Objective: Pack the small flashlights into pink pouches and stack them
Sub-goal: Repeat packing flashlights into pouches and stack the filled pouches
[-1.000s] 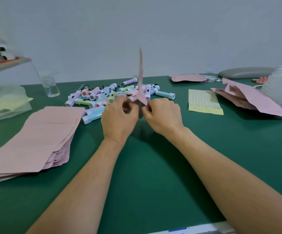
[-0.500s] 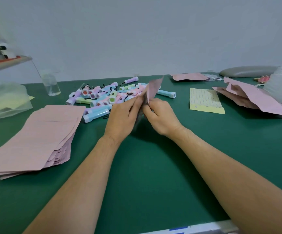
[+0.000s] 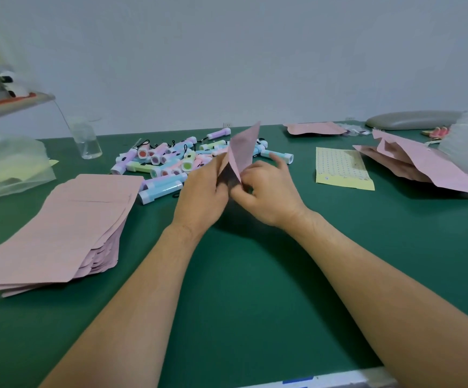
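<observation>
Tips the pink pouch (image 3: 242, 148) into a rightward lean, from bolt upright on edge a second ago, and holds it above the green table (image 3: 255, 289), just in front of the loose flashlights (image 3: 168, 163). Pinches its lower, mouth end from both sides: left hand (image 3: 202, 191) with fingers laid up along one wall, right hand (image 3: 266, 191) with curled fingers on the other, spreading a dark gap between. Shows nothing inside that gap, so probably opened but not yet filled. Leaves most of the job ahead, judging by the heap of flashlights lying unpacked and the thick stack of flat pouches (image 3: 67, 225) at the left. Puts a looser pile of pouches (image 3: 428, 166) at far right; cannot tell whether filled. Near the back left, a clear cup (image 3: 85, 141), seemingly empty.
</observation>
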### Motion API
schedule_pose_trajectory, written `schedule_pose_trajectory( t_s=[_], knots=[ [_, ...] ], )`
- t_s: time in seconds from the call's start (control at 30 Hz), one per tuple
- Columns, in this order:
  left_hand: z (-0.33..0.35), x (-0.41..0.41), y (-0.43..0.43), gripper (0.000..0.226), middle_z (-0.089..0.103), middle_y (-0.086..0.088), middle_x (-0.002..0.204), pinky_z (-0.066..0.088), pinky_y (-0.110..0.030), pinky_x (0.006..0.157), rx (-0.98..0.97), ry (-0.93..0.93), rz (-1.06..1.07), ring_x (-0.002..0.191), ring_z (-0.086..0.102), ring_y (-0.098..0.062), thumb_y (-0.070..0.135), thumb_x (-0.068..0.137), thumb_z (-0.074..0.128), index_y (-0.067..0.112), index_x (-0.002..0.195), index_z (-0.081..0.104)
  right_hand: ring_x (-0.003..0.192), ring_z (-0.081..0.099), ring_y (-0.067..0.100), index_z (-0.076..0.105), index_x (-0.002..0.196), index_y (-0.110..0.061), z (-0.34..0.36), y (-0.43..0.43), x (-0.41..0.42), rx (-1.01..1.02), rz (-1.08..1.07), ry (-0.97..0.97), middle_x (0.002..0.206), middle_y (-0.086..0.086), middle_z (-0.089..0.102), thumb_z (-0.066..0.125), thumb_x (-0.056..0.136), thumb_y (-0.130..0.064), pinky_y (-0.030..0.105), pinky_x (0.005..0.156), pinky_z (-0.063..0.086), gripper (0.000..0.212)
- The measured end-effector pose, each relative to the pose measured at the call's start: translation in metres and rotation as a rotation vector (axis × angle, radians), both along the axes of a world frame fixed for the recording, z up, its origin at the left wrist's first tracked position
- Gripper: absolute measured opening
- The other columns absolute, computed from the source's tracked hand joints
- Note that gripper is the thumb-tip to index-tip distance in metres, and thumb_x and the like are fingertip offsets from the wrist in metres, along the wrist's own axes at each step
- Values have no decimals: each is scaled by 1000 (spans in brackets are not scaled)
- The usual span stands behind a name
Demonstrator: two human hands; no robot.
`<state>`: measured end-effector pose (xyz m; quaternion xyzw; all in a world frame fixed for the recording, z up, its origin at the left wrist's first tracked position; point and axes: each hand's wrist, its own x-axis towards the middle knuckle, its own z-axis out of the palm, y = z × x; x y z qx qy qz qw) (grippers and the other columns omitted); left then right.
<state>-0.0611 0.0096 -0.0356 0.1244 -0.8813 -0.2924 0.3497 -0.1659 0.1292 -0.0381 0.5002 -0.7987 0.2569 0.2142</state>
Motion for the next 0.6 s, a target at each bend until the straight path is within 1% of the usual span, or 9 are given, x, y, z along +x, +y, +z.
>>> schedule_pose_trajectory(
  t_s=[0.07,0.13,0.17,0.23,0.3,0.37,0.43,0.5,0.6],
  knots=[
    [1,0,-3,46,74,4,105,59,-40,84,88,141,202,91,67,-16,3,88,48,20,127,66,56,42,12,36,47,-20,6,0,3,-109,-101,-30,47,-5,43,46,86,-38,43,103,36,44],
    [1,1,-4,51,76,0,111,59,-36,88,130,214,321,96,68,-19,1,90,51,18,136,66,49,34,10,32,45,-20,8,1,5,-167,-154,-42,42,-5,35,48,84,-38,43,90,43,45],
    [0,0,-1,47,77,3,105,59,-33,84,119,206,299,89,68,-15,2,91,54,19,132,70,47,33,12,32,46,-19,8,1,7,-173,-174,-31,41,-4,34,50,83,-39,42,84,45,45],
    [-4,-2,8,27,72,7,83,57,-31,69,48,156,207,71,61,-9,8,94,60,22,111,75,48,40,15,39,51,-20,7,-1,12,-153,-210,-60,45,-4,43,52,82,-45,39,72,46,42],
    [-4,-5,14,17,68,3,74,56,-34,65,46,149,161,69,60,-18,11,94,67,22,101,77,60,54,19,51,66,-25,8,-4,14,-134,-249,-168,60,-8,60,48,81,-54,36,68,46,33],
    [-4,-8,14,26,68,-5,73,56,-37,69,11,150,157,74,63,-30,4,88,67,21,103,79,66,58,21,54,74,-27,10,-3,11,-120,-293,-236,71,-8,64,45,84,-57,35,65,45,33],
    [-3,-7,19,39,69,-9,72,56,-41,69,-99,121,180,68,61,-35,-4,82,64,20,108,80,62,55,23,52,70,-23,10,-2,7,-96,-321,-254,67,-4,59,45,86,-46,32,57,41,30],
    [1,-5,24,47,73,-10,75,57,-44,67,-135,156,202,69,63,-35,-5,77,61,20,112,80,56,48,21,45,66,-21,9,-2,6,-97,-361,-294,65,-2,53,47,87,-32,30,52,31,24],
    [5,-3,20,58,79,-8,98,60,-46,78,-86,246,281,87,69,-34,-1,74,58,21,124,76,55,46,18,46,65,-19,10,-1,3,-51,-434,-347,64,-1,52,51,83,-26,29,51,26,20]
  ],
)
